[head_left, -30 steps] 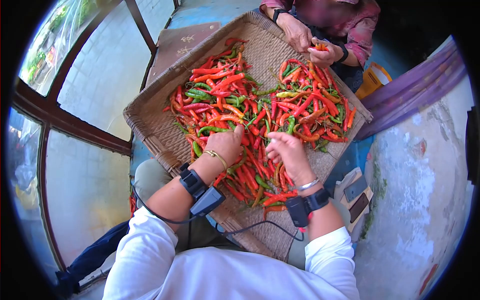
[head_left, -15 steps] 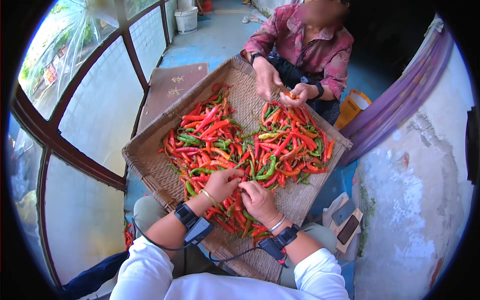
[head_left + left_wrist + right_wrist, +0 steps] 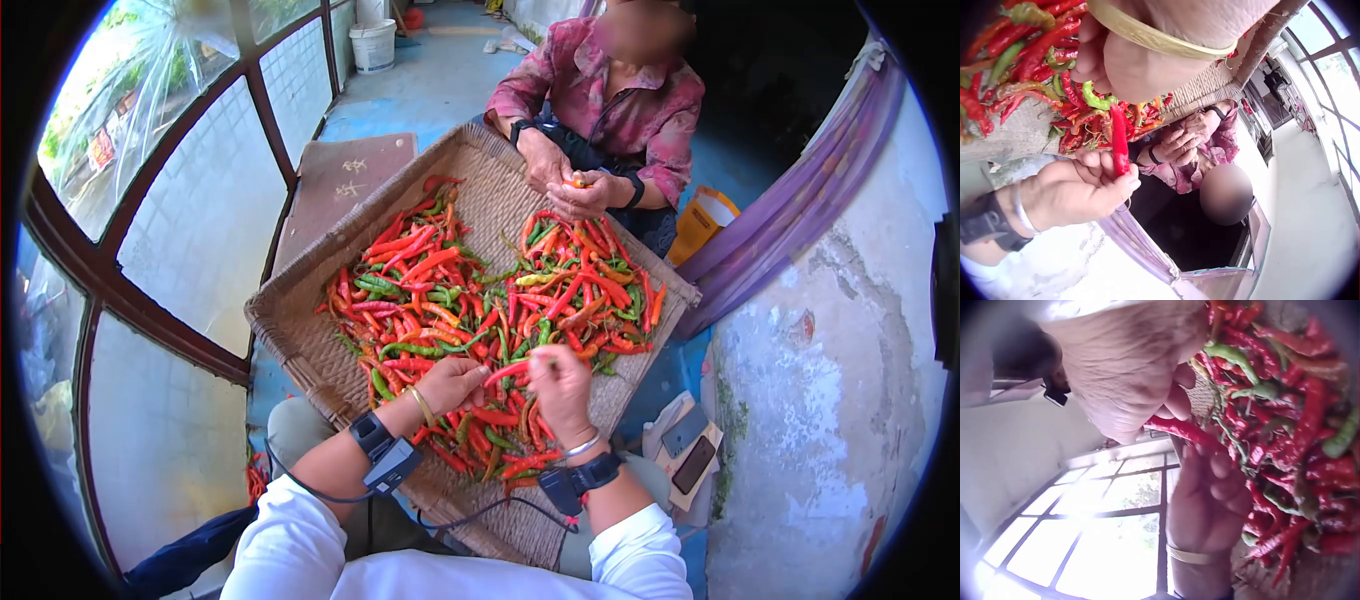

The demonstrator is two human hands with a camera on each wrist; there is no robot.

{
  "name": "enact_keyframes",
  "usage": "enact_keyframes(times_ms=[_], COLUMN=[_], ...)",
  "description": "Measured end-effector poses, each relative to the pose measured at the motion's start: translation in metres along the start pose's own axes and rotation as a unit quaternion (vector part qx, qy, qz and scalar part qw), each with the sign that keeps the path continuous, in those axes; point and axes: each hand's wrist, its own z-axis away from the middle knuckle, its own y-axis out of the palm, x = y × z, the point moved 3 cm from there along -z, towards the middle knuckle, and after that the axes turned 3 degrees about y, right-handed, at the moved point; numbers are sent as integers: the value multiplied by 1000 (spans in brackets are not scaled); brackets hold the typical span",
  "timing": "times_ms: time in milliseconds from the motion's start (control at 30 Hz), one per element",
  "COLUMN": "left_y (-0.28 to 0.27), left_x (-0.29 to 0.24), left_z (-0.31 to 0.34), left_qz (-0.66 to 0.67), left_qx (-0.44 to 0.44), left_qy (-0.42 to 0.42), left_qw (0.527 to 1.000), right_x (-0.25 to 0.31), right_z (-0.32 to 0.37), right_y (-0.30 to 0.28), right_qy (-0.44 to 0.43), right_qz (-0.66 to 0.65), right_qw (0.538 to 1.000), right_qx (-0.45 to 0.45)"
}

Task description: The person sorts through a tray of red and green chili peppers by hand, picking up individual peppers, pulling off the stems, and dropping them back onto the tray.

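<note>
My right hand pinches a red pepper near one end, above the pile of red and green peppers. The pepper's other end points at my left hand, which hovers over the pile with loosely bent fingers. In the left wrist view, the red pepper stands up from the thumb and fingers of my right hand. The right wrist view has the pepper reaching across to my left hand; whether the left fingers touch it is unclear.
A large woven tray holds the peppers. Across it sits a person in a patterned shirt, both hands around a small pepper. Windows stand at the left, a purple curtain and two phones at the right.
My right hand has moved right, away from my left hand, and now a red pepper shows in its fingers. The other person's hands have come together. Earlier, the head view tilted upward.
</note>
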Motion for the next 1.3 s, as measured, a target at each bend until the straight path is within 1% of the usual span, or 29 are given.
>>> enact_keyframes(times_ms=[33,67,100,133,167,200,233,267,300,367,400,433,500,633,700,733,767,800,867,900,933,967,1000,1033,1100,1133,1200,1233,1300], left_y=[0,2,4,6,7,12,18,21,24,30,31,32,33,37,41,42,45,48,51,50,49,49,49,50,51,51,51,52,52], left_x=[1,2,4,4,9,10,12,18,15,13,12,14,15,14,13,15,18,21,17,20,21,23,21,20,20,19,18,18,15], left_z=[0,0,1,1,-1,0,3,4,7,13,15,16,14,14,16,15,14,15,18,18,17,17,17,18,16,16,17,18,16], left_qz=[3,-47,-97,-168,-169,-280,-385,-383,-385,-478,-490,-490,-493,-499,-522,-519,-527,-534,-578,-563,-552,-565,-575,-584,-609,-608,-626,-625,-657], left_qx=[0,19,39,48,49,60,70,101,101,143,142,143,138,139,144,147,146,148,163,162,168,168,182,180,181,185,183,188,146], left_qy=[-4,10,23,47,47,142,233,200,200,161,165,162,173,177,155,154,166,174,173,182,199,190,168,158,119,116,135,130,114], left_qw=[1000,999,994,984,983,947,890,896,895,852,844,845,841,837,826,828,820,814,781,790,792,785,780,775,763,764,746,746,731], right_x=[3,8,6,-2,-8,-7,-10,-13,-15,-20,-15,-10,0,-30,-30,-25,-19,-23,-29,-30,-31,-25,-16,-18,-14,-17,-23,-26,-29], right_z=[-5,-8,-10,-12,-14,-15,-14,-11,-14,-26,-34,-41,-48,-41,-31,-27,-22,-20,-15,-11,-7,-5,-3,-1,4,7,13,16,20], right_y=[-8,-14,-21,-28,-31,-32,-28,-24,-24,-23,-25,-26,-31,-40,-31,-25,-22,-20,-16,-18,-17,-17,-18,-18,-18,-19,-20,-19,-15], right_qy=[31,47,69,114,155,154,232,308,307,273,234,207,199,232,279,268,256,218,160,144,122,113,56,29,32,36,-16,-11,-39], right_qz=[-62,-94,-96,-63,-29,-30,-1,26,25,-129,-205,-319,-413,-385,-243,-177,-111,-53,63,118,133,167,262,308,349,346,400,395,401], right_qw=[997,992,990,991,986,986,965,930,931,946,945,924,885,886,928,943,954,967,972,966,963,948,922,904,871,872,846,848,835], right_qx=[-30,-71,-81,-16,49,48,124,198,197,120,100,38,-82,-113,39,87,110,123,158,180,198,248,279,293,344,345,352,354,374])
